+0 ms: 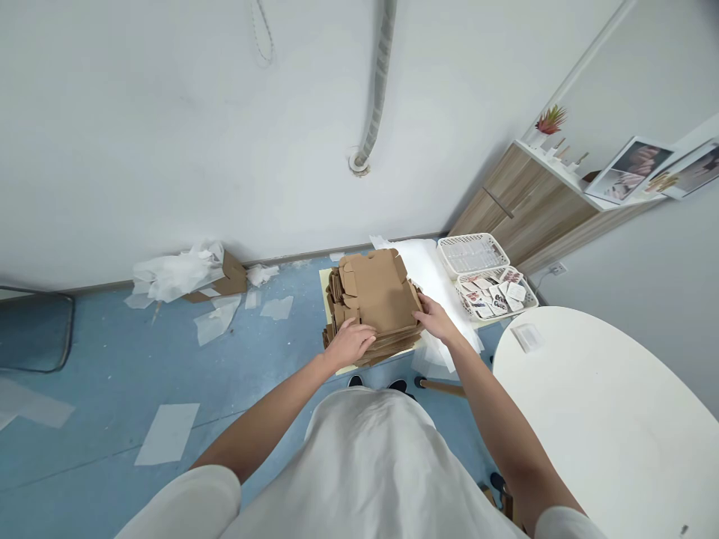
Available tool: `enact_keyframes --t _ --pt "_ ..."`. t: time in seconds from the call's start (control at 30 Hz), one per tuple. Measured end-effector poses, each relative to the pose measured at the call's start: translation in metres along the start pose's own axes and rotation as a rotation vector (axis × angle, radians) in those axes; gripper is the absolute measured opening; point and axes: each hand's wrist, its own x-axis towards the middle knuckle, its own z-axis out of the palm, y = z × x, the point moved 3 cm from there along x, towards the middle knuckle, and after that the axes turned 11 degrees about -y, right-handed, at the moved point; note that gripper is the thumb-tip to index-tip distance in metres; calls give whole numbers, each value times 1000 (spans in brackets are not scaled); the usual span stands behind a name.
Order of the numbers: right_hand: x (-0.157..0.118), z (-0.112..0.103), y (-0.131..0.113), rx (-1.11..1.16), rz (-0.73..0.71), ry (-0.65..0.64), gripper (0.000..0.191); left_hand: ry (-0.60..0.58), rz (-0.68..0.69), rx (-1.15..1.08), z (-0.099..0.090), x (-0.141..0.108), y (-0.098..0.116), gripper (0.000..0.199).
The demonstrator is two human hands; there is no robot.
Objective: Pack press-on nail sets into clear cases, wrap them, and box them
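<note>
Head: cardboard stack (379, 292) between left hand (350, 342), right hand (434, 317).

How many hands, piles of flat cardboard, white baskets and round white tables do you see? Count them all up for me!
Hands: 2
Pile of flat cardboard: 1
White baskets: 2
Round white table: 1
Total: 6

Before us: the cardboard stack (377, 288), with the wall (225, 150) beyond.
We have sheeting (430, 269) just right of it, then the rear basket (446, 259) and front basket (502, 314) — farther right, the cabinet (528, 195) and, nearer us, the table (607, 419). On the floor (129, 337) to our left: a carton (231, 277) by the wall, loose paper (167, 434) nearer.
</note>
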Motion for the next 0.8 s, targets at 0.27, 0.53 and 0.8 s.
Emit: enact_keyframes --t 0.27,0.53,0.8 --pt "-12 -6 15 -277 94 135 56 230 -565 -22 -21 -3 -18 75" --pt "-39 -16 20 -364 107 303 57 92 -697 -60 -23 18 -6 104" --pt "-95 -44 56 -307 81 582 58 164 -399 -185 -11 63 47 106"
